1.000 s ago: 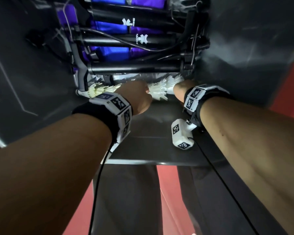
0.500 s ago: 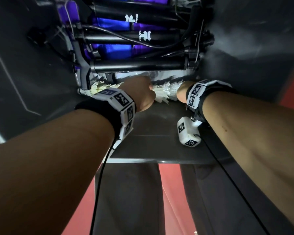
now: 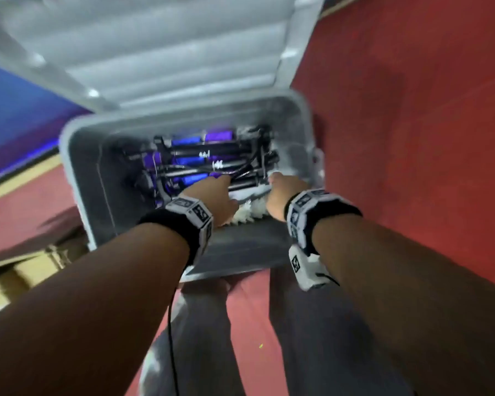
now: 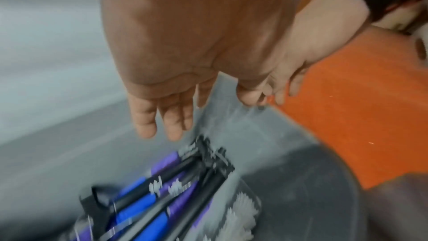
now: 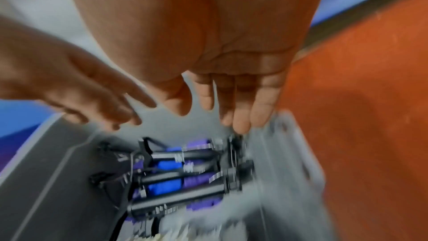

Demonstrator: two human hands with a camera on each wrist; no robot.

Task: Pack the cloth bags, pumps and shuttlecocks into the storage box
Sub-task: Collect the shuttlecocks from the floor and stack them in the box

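Observation:
The grey storage box (image 3: 79, 178) stands open on the floor. Inside lie black pumps (image 3: 212, 167) over blue and purple cloth bags (image 3: 189, 140), with white shuttlecocks (image 3: 246, 214) along the near wall. My left hand (image 3: 212, 195) and right hand (image 3: 283, 192) hover side by side over the shuttlecocks. In the left wrist view the left hand (image 4: 162, 114) has loose, straight fingers and holds nothing above the pumps (image 4: 180, 180). The right wrist view shows the right hand (image 5: 231, 105) just as relaxed and holding nothing above the pumps (image 5: 180, 188) and bags (image 5: 164, 184).
The box's ribbed lid (image 3: 169, 52) stands raised behind the box. Red floor (image 3: 412, 124) surrounds it, with a blue surface (image 3: 12, 115) at far left. My grey trouser legs (image 3: 200, 338) are right below the box. A yellowish object (image 3: 17, 275) lies at the left.
Both hands have let go of the shuttlecocks and risen from the box bottom. The head view has pulled back, so the whole box and its lid now show.

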